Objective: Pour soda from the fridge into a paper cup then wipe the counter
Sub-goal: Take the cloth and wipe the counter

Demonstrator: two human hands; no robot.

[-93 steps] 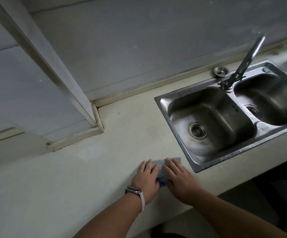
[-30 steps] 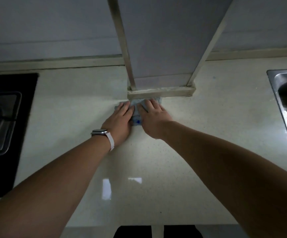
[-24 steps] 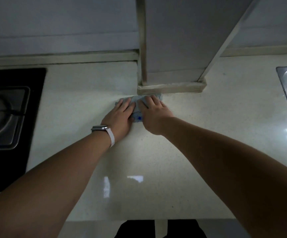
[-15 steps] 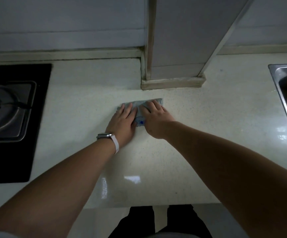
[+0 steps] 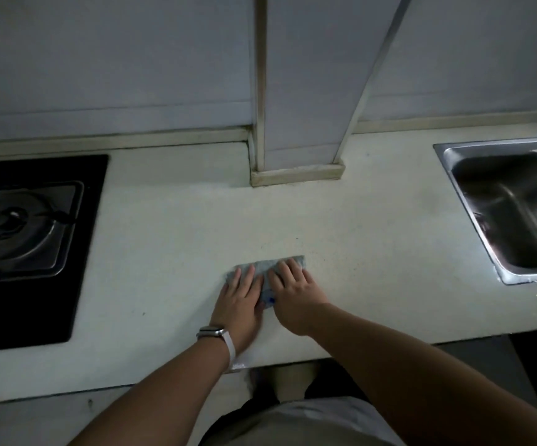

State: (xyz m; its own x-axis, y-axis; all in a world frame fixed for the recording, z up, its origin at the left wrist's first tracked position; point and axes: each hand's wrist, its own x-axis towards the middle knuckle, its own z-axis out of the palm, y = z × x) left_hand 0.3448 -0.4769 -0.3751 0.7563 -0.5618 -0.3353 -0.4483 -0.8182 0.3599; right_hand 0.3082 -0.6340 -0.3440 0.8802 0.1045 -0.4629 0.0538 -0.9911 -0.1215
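Cloth (image 5: 262, 268): grey-blue, laid flat on the counter (image 5: 164, 252), roughly mid-counter, closer to the front edge.
Left hand (image 5: 239, 300): pressed flat on the cloth's left half, fingers straight, nothing gripped.
Right hand (image 5: 294, 297): same deal, flattened on the right half, just beside the left.
Watch (image 5: 212, 332): worn on the left wrist.
Stove (image 5: 19, 226): set in at far left.
Sink (image 5: 485, 146): set in at far right.

A pale grey wall (image 5: 116, 59) is seen at the back, broken by a boxed column (image 5: 302, 91) edged with light trim. A black gas hob (image 5: 29, 239) is set into the counter (image 5: 180, 220) at the left, a steel sink (image 5: 518, 214) at the right. Everything is dimly lit.
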